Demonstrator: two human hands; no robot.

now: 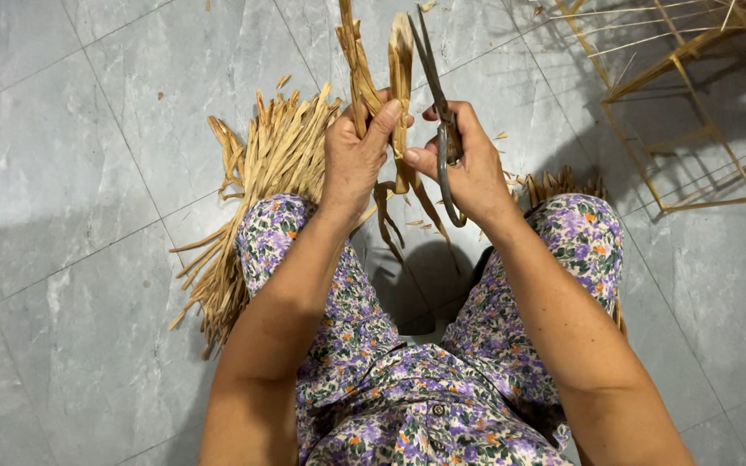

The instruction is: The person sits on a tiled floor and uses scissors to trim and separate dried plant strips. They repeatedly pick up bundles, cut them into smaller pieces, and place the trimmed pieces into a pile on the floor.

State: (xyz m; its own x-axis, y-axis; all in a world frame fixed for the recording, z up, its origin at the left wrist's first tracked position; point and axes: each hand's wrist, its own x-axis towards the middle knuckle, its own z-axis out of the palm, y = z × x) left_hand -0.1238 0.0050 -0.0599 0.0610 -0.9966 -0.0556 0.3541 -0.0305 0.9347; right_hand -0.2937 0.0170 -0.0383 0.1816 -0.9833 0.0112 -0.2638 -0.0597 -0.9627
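Observation:
My left hand (354, 154) grips a bundle of dried tan leaf strips (357, 60) that stand upright, with loose ends hanging below my fingers. My right hand (470, 164) holds dark metal scissors (440, 103), blades pointing up beside a folded strip (401, 52). The thumb of my right hand also touches the strips. Both hands are close together above my knees, which are covered by a purple flowered dress (407, 380).
A pile of dried leaf strips (256, 181) lies on the grey tiled floor (71, 173) by my left knee. More strips (559, 183) show behind my right knee. A frame of thin bamboo sticks (692, 129) stands at the upper right. Small cut scraps dot the tiles.

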